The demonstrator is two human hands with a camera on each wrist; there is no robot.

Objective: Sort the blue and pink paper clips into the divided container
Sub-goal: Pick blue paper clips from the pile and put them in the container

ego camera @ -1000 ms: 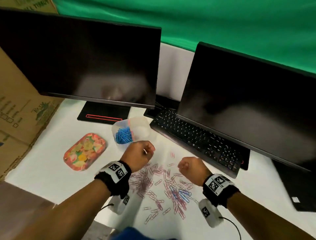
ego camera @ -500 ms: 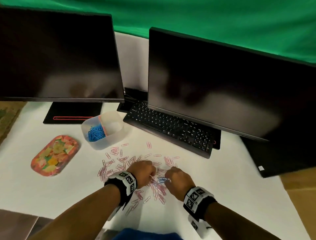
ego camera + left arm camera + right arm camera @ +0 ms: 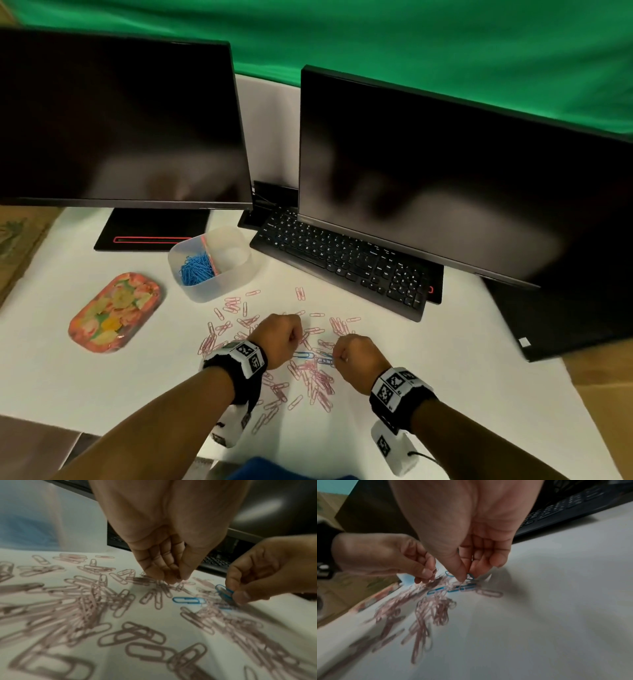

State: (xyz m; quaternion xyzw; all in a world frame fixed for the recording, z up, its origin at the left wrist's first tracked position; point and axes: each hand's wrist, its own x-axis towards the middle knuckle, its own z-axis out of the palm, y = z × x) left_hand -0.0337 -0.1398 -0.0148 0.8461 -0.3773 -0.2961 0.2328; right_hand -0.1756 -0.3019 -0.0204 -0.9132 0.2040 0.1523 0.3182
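Several pink paper clips (image 3: 318,380) lie scattered on the white table, with a loose blue paper clip (image 3: 188,600) among them. The clear divided container (image 3: 239,274) stands at the back left, blue clips (image 3: 195,269) heaped in its left compartment. My left hand (image 3: 281,337) hovers low over the pile, its fingertips (image 3: 178,578) pinched together on a pink clip (image 3: 435,570). To its right, my right hand (image 3: 356,356) pinches a blue clip (image 3: 224,592) between thumb and fingers just above the table.
A black keyboard (image 3: 346,260) and two dark monitors (image 3: 445,192) stand behind the pile. A flowered tray (image 3: 114,311) lies left of the container. The table's front edge runs near my forearms.
My left hand came back from beside the container down to the pile. My right hand lowered into the clips and took hold of a blue one. The head view shifted.
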